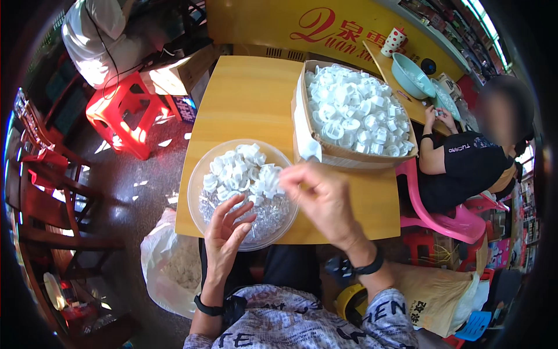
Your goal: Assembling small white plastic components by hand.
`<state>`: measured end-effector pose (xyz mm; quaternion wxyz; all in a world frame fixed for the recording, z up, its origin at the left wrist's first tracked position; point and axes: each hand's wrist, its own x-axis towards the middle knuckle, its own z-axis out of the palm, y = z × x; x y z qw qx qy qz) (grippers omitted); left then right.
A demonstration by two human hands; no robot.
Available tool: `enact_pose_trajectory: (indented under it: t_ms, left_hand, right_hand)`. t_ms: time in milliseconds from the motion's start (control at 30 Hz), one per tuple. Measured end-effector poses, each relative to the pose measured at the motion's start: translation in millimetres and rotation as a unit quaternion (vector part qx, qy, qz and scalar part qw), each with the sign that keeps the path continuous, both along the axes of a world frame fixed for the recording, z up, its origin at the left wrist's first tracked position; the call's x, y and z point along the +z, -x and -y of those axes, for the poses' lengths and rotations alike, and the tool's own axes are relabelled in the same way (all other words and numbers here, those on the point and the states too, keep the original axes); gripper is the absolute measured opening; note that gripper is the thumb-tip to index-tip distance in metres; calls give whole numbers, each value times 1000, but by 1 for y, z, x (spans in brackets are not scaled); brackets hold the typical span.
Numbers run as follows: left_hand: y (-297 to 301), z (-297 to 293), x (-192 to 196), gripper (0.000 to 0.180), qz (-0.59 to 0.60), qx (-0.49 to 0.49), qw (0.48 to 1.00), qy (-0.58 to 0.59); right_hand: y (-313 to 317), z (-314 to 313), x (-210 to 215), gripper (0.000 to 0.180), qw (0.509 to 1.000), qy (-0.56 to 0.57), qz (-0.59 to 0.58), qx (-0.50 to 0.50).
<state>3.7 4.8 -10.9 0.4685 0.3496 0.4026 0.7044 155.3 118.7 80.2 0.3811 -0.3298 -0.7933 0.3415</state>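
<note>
A round translucent basin (196, 213) sits at the near edge of the wooden table. White plastic pieces (233, 171) are heaped in its far half, and small clear plastic pieces (264, 220) lie in its near part. My left hand (224, 235) hovers over the basin's near left side, fingers apart, with nothing seen in it. Over the basin's right rim, my right hand (322, 198) is slightly blurred, its thumb and fingertips pinched together beside the white heap. Whatever they hold is hidden. Beyond it stands a cardboard box (343, 158) filled with white ring-shaped plastic pieces (354, 110).
Another person (476, 157) works at a side bench on the right, near light-blue basins (411, 75). A pink plastic chair (459, 224) stands by the table's right side. A white plastic bag (160, 256) rests on the floor at near left. Farther left is a red stool (125, 119).
</note>
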Motion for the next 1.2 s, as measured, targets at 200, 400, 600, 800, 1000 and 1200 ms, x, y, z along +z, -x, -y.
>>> enact_pose_trajectory:
  t_ms: [200, 400, 600, 800, 1000, 1200]
  left_hand:
    - [0, -1, -2, 45, -26, 2, 1000, 16]
    - [1, -3, 0, 34, -11, 23, 1000, 16]
    - [3, 3, -3, 28, 8, 16, 1000, 10]
    - [2, 8, -2, 21, 7, 16, 1000, 6]
    - [4, 4, 1, 20, -3, 2, 1000, 13]
    - [4, -4, -1, 26, 3, 37, 999, 25]
  right_hand:
    - [-4, -97, 83, 13, 938, -278, 124, -167]
    - [23, -196, 86, 6, 885, -312, 267, -218]
    - [39, -235, 50, 8, 846, -267, 402, -226]
    - [41, -232, 46, 11, 850, -230, 441, -171]
    - [34, -170, 87, 20, 867, -315, 363, -134]
    - [35, -65, 81, 20, 921, -278, 272, -36]
